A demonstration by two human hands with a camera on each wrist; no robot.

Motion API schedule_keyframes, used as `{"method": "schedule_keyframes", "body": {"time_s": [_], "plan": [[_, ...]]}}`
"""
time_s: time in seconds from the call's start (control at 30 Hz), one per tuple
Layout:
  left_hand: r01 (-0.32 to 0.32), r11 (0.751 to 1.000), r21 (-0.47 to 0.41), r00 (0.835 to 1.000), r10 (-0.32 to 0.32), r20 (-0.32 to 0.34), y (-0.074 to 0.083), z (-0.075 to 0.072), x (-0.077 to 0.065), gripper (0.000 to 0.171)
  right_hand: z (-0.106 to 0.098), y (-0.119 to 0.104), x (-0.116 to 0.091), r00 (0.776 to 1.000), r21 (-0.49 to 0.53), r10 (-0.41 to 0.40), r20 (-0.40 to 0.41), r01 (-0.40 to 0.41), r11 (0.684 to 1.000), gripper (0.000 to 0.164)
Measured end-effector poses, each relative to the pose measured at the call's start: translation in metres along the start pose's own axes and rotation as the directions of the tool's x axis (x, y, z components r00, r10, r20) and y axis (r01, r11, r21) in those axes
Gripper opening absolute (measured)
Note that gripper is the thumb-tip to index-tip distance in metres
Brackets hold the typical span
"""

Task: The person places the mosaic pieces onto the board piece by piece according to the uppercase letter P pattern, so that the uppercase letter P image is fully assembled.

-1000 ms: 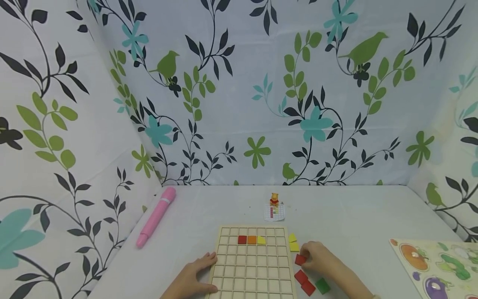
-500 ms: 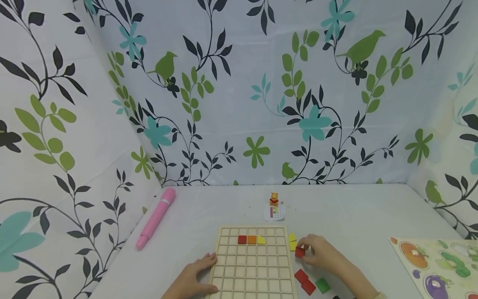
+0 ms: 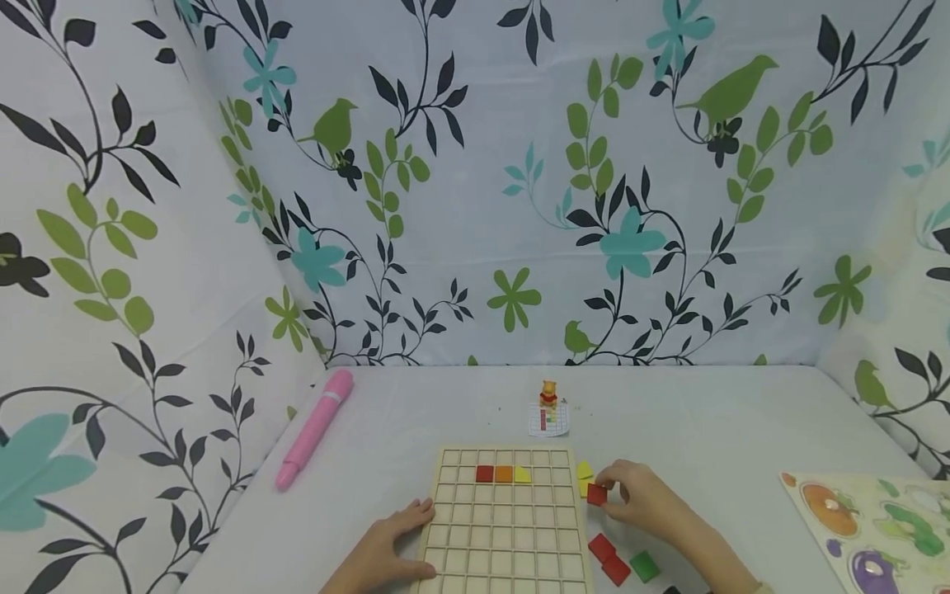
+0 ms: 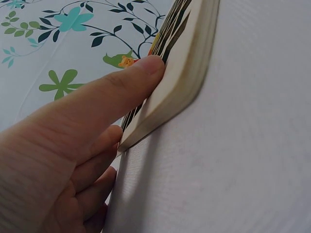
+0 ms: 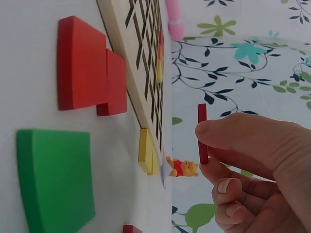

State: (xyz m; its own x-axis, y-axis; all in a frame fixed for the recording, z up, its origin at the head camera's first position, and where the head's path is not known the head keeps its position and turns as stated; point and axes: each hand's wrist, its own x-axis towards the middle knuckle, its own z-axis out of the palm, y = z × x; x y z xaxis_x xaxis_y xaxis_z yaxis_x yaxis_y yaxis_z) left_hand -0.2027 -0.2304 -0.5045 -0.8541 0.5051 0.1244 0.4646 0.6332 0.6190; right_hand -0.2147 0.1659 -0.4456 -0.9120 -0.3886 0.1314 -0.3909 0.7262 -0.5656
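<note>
My right hand (image 3: 640, 499) pinches a red square tile (image 3: 597, 495) between thumb and fingers, just off the right edge of the wooden grid board (image 3: 499, 540). In the right wrist view the held tile (image 5: 202, 114) appears edge-on, raised off the table. My left hand (image 3: 382, 544) rests against the board's left side, fingers fairly straight; its thumb (image 4: 121, 85) touches the rim in the left wrist view. Red (image 3: 485, 473), orange (image 3: 504, 473) and yellow (image 3: 522, 474) tiles sit side by side in an upper row of the board.
Yellow tiles (image 3: 585, 470), red tiles (image 3: 610, 561) and a green tile (image 3: 645, 567) lie right of the board. Behind it are a bear figurine (image 3: 548, 393) and a small printed card (image 3: 549, 421). A pink marker-shaped stick (image 3: 315, 429) lies left, a vegetable-picture board (image 3: 876, 528) right.
My right hand has lifted the red tile away from the other red ones and moved it slightly farther back, beside the yellow tiles. The left hand stays against the board.
</note>
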Motion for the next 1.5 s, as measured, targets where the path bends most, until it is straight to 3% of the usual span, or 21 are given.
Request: {"method": "schedule_keyframes", "body": {"time_s": [0.43,0.67,0.9,1.3,1.5], "plan": [[0.011,1.0,-0.027,1.0,-0.011,0.003,0.0,-0.001,-0.002,0.076,-0.005,-0.006,0.012,0.981,-0.026,-0.191,-0.039,0.19,0.981,0.018],[0.02,1.0,-0.021,1.0,-0.02,-0.002,0.0,-0.001,0.002,0.078,-0.007,-0.015,0.024,0.987,-0.035,-0.161,-0.012,0.161,0.986,0.019],[0.042,0.999,-0.021,0.999,-0.042,0.009,0.001,-0.001,0.002,0.08,-0.005,-0.023,0.031,0.983,-0.031,-0.178,-0.035,0.177,0.984,0.018],[0.063,0.996,-0.058,0.998,-0.062,0.022,0.0,-0.002,0.003,0.08,0.002,-0.038,0.047,0.951,0.0,-0.304,-0.06,0.305,0.952,0.018],[0.056,0.997,-0.056,0.998,-0.055,0.014,0.0,-0.002,0.001,0.08,0.011,-0.041,0.056,0.951,0.043,-0.304,-0.058,0.306,0.951,0.019]]}}
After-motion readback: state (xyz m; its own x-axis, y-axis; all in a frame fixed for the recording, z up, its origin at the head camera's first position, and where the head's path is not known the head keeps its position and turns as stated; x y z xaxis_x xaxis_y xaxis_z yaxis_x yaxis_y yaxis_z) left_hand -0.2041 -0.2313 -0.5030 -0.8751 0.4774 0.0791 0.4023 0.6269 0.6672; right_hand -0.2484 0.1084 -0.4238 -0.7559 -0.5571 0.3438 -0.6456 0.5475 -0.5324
